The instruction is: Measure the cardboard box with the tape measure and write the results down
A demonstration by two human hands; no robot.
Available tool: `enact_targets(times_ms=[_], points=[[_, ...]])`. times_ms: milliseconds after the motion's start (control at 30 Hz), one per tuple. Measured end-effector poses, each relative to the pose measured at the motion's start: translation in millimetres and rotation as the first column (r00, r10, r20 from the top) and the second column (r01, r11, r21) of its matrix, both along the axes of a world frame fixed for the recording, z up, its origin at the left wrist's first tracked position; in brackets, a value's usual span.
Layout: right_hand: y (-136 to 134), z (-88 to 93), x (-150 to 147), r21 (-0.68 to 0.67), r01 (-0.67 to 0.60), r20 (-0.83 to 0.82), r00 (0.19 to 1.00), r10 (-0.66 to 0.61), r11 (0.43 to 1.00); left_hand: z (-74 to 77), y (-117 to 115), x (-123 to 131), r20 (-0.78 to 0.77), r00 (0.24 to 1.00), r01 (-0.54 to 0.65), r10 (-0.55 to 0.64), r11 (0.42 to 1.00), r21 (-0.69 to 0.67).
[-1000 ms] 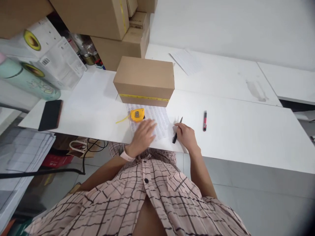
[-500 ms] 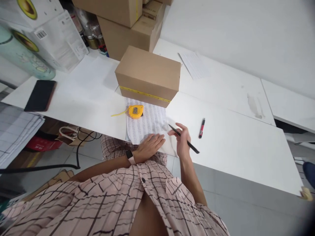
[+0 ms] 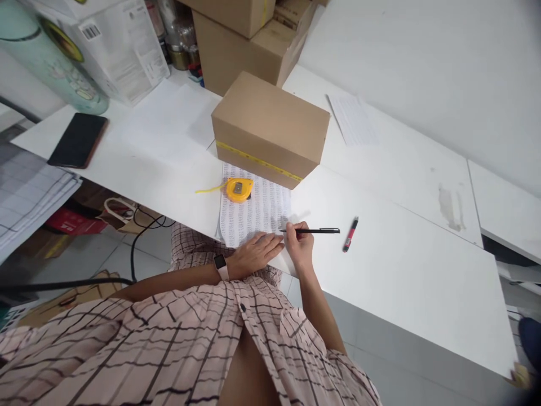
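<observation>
My right hand (image 3: 300,246) holds a black pen (image 3: 323,230) between thumb and fingers, its tip at the right edge of a printed sheet (image 3: 257,211). Flat on the lower edge of that sheet lies my left hand (image 3: 256,254), fingers extended and empty, with a watch on the wrist. A yellow tape measure (image 3: 239,190) rests on the sheet, a short length of its tape out to the left. Behind it a closed cardboard box (image 3: 270,124) covers the sheet's far edge; a yellow strip runs along its front side.
A red and black pen (image 3: 350,234) lies on the white table (image 3: 406,265) to the right. Further left are a phone (image 3: 79,141), a green bottle (image 3: 54,62) and blank paper (image 3: 169,121). Larger cardboard boxes (image 3: 236,56) stand at the back.
My right hand has moved left and down to the sheet, its fingers now closer round the pen, which has turned nearly level. The camera view has shifted a little.
</observation>
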State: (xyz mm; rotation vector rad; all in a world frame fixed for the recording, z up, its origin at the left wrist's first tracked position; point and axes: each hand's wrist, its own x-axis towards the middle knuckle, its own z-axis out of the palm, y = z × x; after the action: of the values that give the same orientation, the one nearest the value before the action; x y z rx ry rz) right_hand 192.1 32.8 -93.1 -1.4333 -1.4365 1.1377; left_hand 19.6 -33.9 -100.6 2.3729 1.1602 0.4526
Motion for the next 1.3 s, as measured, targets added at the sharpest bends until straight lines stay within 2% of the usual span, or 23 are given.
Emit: enact_targets(times_ms=[200, 400, 633, 933, 1167, 1300], points=[[-1.8, -2.6, -5.6, 0.039, 0.020, -0.021, 1.000, -0.019, 0.999, 0.8, 0.2, -0.7, 0.071, 0.997, -0.012, 0.020, 0.994, -0.107], [-3.1, -6.0, -6.5, 0.094, 0.037, 0.038, 0.998, -0.041, 0.995, -1.0, 0.3, -0.8, 0.119, 0.992, -0.025, 0.042, 0.989, -0.145], [-4.9, 1.4, -8.9, 0.087, 0.038, 0.053, 0.998, -0.042, 0.996, -0.5, 0.3, -0.5, 0.128, 0.991, -0.023, 0.039, 0.992, -0.128], [-2.9, -6.3, -6.6, 0.104, 0.014, 0.068, 0.997, -0.021, 0.994, 0.2, 0.5, -0.9, 0.116, 0.993, -0.007, 0.021, 0.992, -0.123], [-3.7, -4.7, -6.9, 0.110, 0.020, 0.048, 0.999, -0.025, 0.994, -1.3, 1.1, -0.9, 0.125, 0.992, -0.010, 0.027, 0.991, -0.131], [-3.6, -3.5, -6.9, 0.109, 0.012, 0.034, 0.999, -0.016, 0.994, -1.8, 0.2, -0.9, 0.101, 0.994, -0.024, 0.029, 0.998, -0.056]])
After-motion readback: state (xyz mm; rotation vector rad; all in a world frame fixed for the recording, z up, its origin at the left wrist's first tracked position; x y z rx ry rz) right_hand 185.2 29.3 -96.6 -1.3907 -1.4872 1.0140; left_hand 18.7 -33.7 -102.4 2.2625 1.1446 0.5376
